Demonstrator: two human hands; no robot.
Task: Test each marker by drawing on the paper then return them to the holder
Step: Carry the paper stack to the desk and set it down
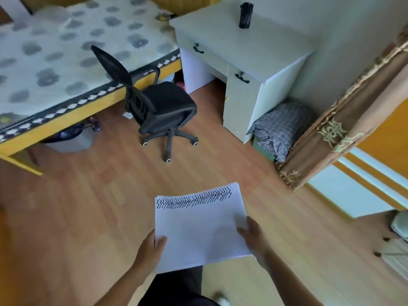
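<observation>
The left hand [152, 246] pinches the paper's [198, 230] near left edge, thumb on top; the right hand [254, 235] grips its right edge likewise. The sheets are carried above the floor, zigzag marks along their far edge. Judging by this, testing awaits: the paper must reach the tabletop [220, 40], where the dark holder [245, 15] stands near its far edge, apparently holding dark markers.
</observation>
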